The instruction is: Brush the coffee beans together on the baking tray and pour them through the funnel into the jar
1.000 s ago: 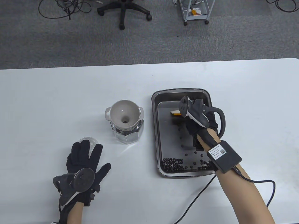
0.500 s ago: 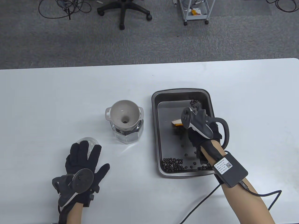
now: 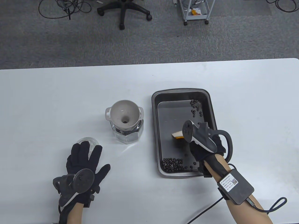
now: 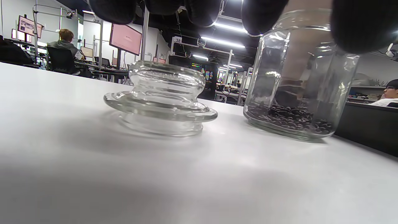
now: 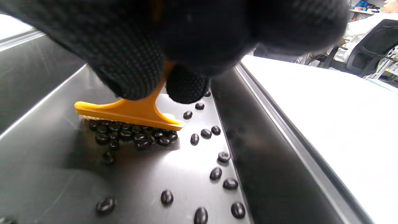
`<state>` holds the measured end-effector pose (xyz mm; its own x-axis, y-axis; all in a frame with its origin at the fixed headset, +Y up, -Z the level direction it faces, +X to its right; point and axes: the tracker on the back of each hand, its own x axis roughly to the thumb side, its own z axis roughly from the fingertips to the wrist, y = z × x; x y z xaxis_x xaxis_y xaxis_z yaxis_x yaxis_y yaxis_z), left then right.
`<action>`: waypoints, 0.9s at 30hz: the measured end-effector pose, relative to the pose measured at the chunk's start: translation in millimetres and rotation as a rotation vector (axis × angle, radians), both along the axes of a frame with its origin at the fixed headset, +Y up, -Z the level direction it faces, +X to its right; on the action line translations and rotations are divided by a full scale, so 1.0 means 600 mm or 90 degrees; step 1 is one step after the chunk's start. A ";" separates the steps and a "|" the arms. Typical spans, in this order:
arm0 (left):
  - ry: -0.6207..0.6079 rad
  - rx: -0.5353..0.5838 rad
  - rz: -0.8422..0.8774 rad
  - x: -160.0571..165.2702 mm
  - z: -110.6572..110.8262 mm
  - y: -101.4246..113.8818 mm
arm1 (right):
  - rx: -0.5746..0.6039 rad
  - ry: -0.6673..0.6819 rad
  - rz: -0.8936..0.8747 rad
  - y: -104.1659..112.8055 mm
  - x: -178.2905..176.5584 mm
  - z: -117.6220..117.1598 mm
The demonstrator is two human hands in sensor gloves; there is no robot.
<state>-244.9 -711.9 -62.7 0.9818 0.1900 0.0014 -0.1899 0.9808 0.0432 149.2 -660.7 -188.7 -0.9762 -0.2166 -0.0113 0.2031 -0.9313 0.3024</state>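
Note:
A dark metal baking tray (image 3: 155,130) lies right of centre. Coffee beans (image 3: 172,163) are heaped at its near left corner and a few more beans (image 3: 195,107) lie at its far right. My right hand (image 3: 201,149) grips an orange brush (image 3: 177,135) whose head stands on the tray floor. In the right wrist view the orange brush (image 5: 130,113) has a cluster of beans (image 5: 133,137) against its bristles. A grey funnel (image 3: 124,114) sits in the glass jar (image 3: 127,135), and the jar (image 4: 298,77) holds some beans. My left hand (image 3: 84,158) lies flat on the table.
A glass lid (image 3: 88,141) lies upside down on the table under my left fingertips; the glass lid (image 4: 161,99) stands left of the jar. A cable (image 3: 201,210) trails from my right wrist. An office chair (image 3: 123,11) and a cart (image 3: 195,11) stand beyond the table.
My right hand has dragged the brush from the tray's far end toward the near end, sweeping beans along. Some beans stayed at the far right. The left hand has barely moved.

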 end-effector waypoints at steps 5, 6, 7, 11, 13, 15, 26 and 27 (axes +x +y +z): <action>0.001 0.000 0.001 0.000 0.000 0.000 | -0.008 0.004 -0.004 0.000 0.003 0.028; 0.000 0.000 0.001 0.000 0.000 0.000 | -0.013 0.003 -0.005 0.001 0.003 0.033; 0.000 0.000 0.001 0.000 0.000 -0.001 | -0.016 0.003 -0.005 0.001 0.004 0.037; 0.000 -0.002 -0.001 0.001 0.000 -0.001 | -0.021 0.003 -0.004 0.001 0.006 0.055; 0.000 -0.003 0.001 0.001 0.000 -0.002 | -0.022 0.002 -0.004 0.000 0.007 0.064; 0.000 -0.003 0.000 0.001 0.001 -0.002 | -0.024 0.002 -0.002 0.000 0.008 0.072; -0.008 -0.003 0.001 0.003 0.000 -0.003 | -0.035 -0.002 0.001 0.002 0.009 0.107; -0.009 -0.003 0.001 0.003 0.000 -0.003 | -0.035 -0.002 0.001 0.001 0.009 0.109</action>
<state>-242.9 -713.9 -62.8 0.9814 0.1916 0.0139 -0.1920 0.9807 0.0358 154.7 -659.8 -123.6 -0.9757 -0.2191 -0.0023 0.2042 -0.9128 0.3538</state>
